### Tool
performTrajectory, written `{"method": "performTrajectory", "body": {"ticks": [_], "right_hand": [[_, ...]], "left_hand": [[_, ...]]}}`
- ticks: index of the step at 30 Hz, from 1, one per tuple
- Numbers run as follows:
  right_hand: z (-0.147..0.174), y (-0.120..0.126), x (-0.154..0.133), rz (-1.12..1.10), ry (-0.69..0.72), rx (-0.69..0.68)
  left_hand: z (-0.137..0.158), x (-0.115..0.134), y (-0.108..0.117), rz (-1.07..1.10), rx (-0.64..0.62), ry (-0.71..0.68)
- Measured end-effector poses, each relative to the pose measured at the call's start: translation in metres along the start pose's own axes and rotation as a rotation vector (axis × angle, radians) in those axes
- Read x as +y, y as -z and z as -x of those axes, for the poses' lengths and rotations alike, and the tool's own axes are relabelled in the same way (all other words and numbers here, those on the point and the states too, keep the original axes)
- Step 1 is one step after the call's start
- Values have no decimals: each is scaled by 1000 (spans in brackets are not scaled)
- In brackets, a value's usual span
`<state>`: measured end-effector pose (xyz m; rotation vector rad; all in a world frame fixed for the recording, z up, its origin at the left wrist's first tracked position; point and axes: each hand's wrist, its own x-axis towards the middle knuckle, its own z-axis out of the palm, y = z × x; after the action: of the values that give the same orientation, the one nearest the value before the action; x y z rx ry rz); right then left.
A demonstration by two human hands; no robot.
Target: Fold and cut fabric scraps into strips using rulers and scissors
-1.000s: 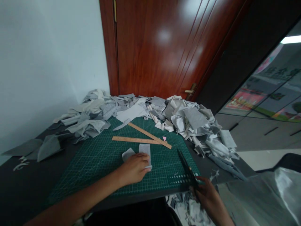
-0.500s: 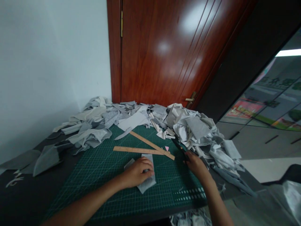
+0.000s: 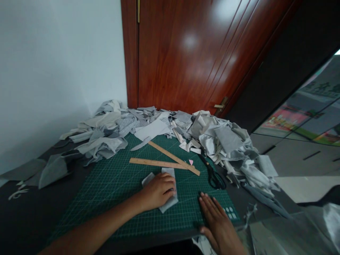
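My left hand (image 3: 158,191) rests on a narrow grey fabric strip (image 3: 169,205), its fingers curled over the cloth. Another bit of the cloth sticks out on the left of that hand. Both lie on a green cutting mat (image 3: 114,187). Flat near the mat's lower right corner is my right hand (image 3: 219,226), fingers stretched out and holding nothing. Black-handled scissors (image 3: 210,171) lie beyond it at the mat's right edge. Two wooden rulers, one nearly level (image 3: 148,162) and one slanted (image 3: 168,153), cross just past the strip. A small pink triangular piece (image 3: 191,162) sits near their crossing.
Heaps of grey and white fabric scraps (image 3: 106,141) ring the mat, with a tall pile (image 3: 228,141) at the right. Behind the dark table (image 3: 23,219) stand a white wall and a brown wooden door (image 3: 180,63). Loose threads (image 3: 249,212) lie by the right edge.
My right hand has let go of the scissors and come back toward me, opening flat on the mat. The left hand stays on the fabric strip. The view has shifted slightly.
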<state>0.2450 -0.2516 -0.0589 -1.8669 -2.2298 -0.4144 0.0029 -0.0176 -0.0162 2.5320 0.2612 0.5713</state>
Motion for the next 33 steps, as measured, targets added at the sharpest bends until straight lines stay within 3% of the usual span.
{"method": "performTrajectory", "body": {"ticks": [5, 8, 11, 14, 17, 20, 22, 25, 27, 33], "right_hand": [[110, 5, 82, 256, -385, 159], [122, 33, 122, 298, -503, 266], [53, 71, 119, 153, -581, 342], [-62, 90, 85, -199, -375, 261], [-169, 72, 44, -602, -150, 156], [-233, 29, 14, -782, -62, 166], [-246, 2, 3, -790, -11, 153], [-239, -17, 0, -804, 106, 84], [-230, -17, 2, -772, 175, 53], [-227, -6, -8, -752, 213, -38]], "left_hand": [[-2, 4, 1, -16, -13, 15], [-3, 2, 2, 32, -15, 14], [-5, -8, 2, 171, -2, -2], [-5, -19, 6, 325, 109, 72], [-2, -26, 18, 279, 403, 195], [4, -32, 38, 58, 584, 243], [7, -39, 52, -19, 590, 306], [14, -52, 70, -92, 371, 387], [19, -60, 80, -139, 183, 428], [27, -66, 94, -191, -82, 344]]}}
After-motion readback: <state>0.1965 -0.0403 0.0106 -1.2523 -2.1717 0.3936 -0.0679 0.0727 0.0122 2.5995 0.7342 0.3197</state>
